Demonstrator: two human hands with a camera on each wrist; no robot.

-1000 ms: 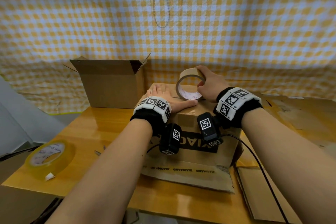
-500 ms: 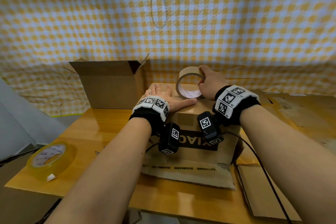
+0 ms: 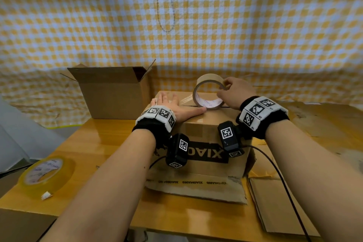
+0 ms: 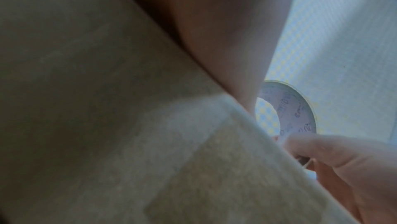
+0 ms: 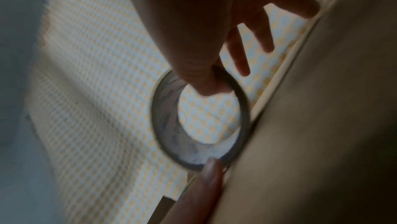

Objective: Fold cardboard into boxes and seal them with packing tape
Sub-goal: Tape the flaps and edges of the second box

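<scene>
A closed cardboard box (image 3: 204, 133) with black print stands in the middle of the table. My left hand (image 3: 169, 103) lies flat on its top, thumb stretched out to the foot of a brown tape roll (image 3: 206, 80). The roll stands on edge on the box top, and a strip of tape (image 3: 186, 100) runs from it under my left hand. My right hand (image 3: 228, 89) pinches the roll's upper right rim. In the right wrist view my thumb (image 5: 199, 81) sits inside the roll (image 5: 165, 125). In the left wrist view the roll (image 4: 294, 108) shows past the box top (image 4: 107, 108).
An open cardboard box (image 3: 114, 96) stands at the back left. A clear tape roll (image 3: 47, 175) lies flat near the table's front left corner. Flat cardboard (image 3: 275, 208) lies at the right. A checked cloth (image 3: 196, 25) hangs behind the wooden table (image 3: 98, 143).
The brown roll now stands more upright, its opening turned towards me. My right hand has slid from the roll's top to its right rim. My left hand stays flat on the box.
</scene>
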